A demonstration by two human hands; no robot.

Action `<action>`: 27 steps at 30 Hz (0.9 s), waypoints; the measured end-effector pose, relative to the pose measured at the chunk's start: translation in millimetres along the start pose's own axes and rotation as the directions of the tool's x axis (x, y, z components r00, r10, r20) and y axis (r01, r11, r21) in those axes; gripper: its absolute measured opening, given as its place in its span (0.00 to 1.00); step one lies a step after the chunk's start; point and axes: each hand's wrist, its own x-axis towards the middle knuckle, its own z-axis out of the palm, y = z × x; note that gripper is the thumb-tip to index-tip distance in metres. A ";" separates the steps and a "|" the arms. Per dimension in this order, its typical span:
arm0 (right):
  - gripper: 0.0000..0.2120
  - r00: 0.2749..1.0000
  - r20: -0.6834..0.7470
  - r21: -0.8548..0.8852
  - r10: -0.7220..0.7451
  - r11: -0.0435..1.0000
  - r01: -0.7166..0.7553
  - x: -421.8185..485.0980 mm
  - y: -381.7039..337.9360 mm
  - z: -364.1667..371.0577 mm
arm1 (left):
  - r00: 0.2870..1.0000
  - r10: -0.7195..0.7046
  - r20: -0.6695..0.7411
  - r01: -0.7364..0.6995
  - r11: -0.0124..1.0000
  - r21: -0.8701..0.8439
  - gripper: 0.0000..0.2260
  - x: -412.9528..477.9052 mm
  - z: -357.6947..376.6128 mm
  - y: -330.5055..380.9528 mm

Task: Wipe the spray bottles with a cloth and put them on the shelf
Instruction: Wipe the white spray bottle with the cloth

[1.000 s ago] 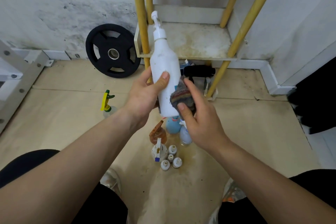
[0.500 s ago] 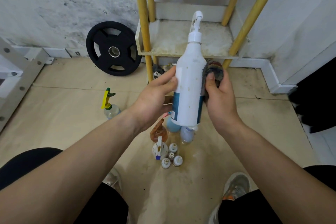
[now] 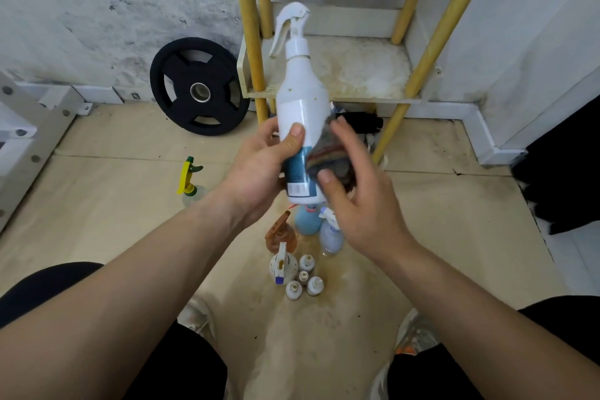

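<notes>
Your left hand (image 3: 259, 169) curls its fingers round the white spray bottle (image 3: 302, 107), held upright, the shelf (image 3: 367, 75) at its 12 o'clock. Its teal label (image 3: 297, 166) shows a barcode (image 3: 298, 188); the writing is unreadable. At the bottle's 3 o'clock, your right hand (image 3: 360, 204) fingers pinch the striped cloth (image 3: 328, 156) against it.

Left hand (image 3: 256, 172) and right hand (image 3: 360, 208) bare; forearms (image 3: 130, 286) bare too. Black garment (image 3: 181, 370) over both thighs. Pale grey trainers (image 3: 198, 318), right one with orange patch (image 3: 406, 349).

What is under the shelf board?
A black object sits under the shelf board. The held white spray bottle, cloth and right hand cover its left part; I cannot identify it.
</notes>
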 end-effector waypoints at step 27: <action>0.25 0.979 -0.003 0.091 0.202 0.975 -0.201 -6.7 12.0 8.0 | 0.997 0.060 -0.044 -0.050 0.976 0.214 0.23 1.5 0.6 -7.6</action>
